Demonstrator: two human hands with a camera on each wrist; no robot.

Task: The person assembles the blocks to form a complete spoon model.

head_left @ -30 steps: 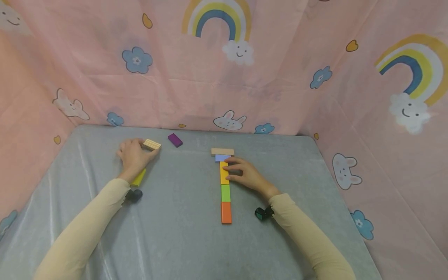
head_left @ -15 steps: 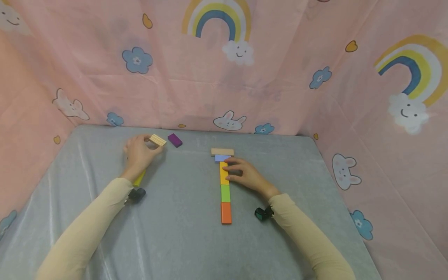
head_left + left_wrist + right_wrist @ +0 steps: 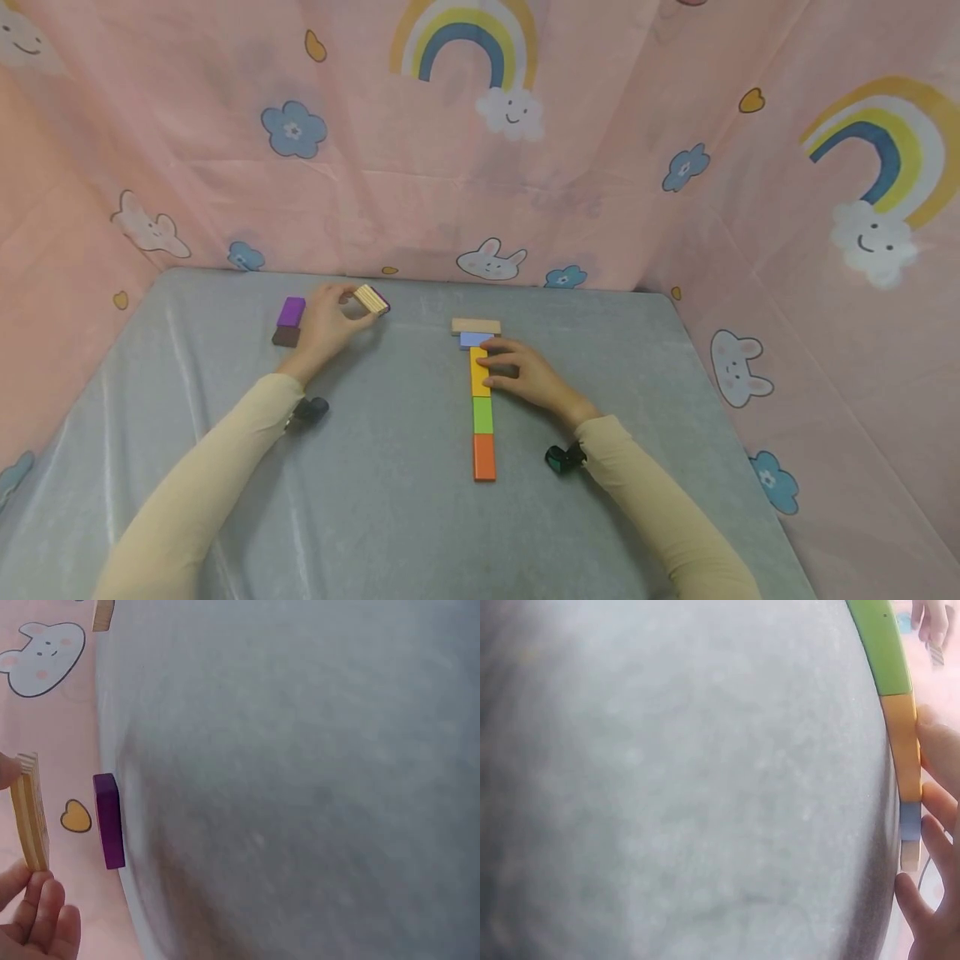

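Between thumb and fingers, my left hand (image 3: 326, 323) pinches a pale wooden block with ridged stripes (image 3: 371, 300), held above the table's far left part. Behind it a dark purple block (image 3: 109, 821) lies on the cloth, mostly covered in the head view. My right hand (image 3: 536, 379) rests its spread fingertips on the orange-yellow block (image 3: 478, 372). That block belongs to a straight row: orange-red (image 3: 484, 457), green (image 3: 482, 415), orange-yellow, then a blue block (image 3: 476, 340) set crosswise. A plain wooden block (image 3: 476, 326) lies crosswise at the far end.
Left of my left hand lie a violet block (image 3: 291, 312) and a dark brown block (image 3: 286, 337), touching. Grey cloth covers the table (image 3: 390, 517). A pink printed curtain (image 3: 360, 192) stands along its back and sides.
My left hand has carried the ridged block rightward, over the dark purple block. The violet and brown blocks have come into sight; a yellow block is now hidden. My right hand stays put.
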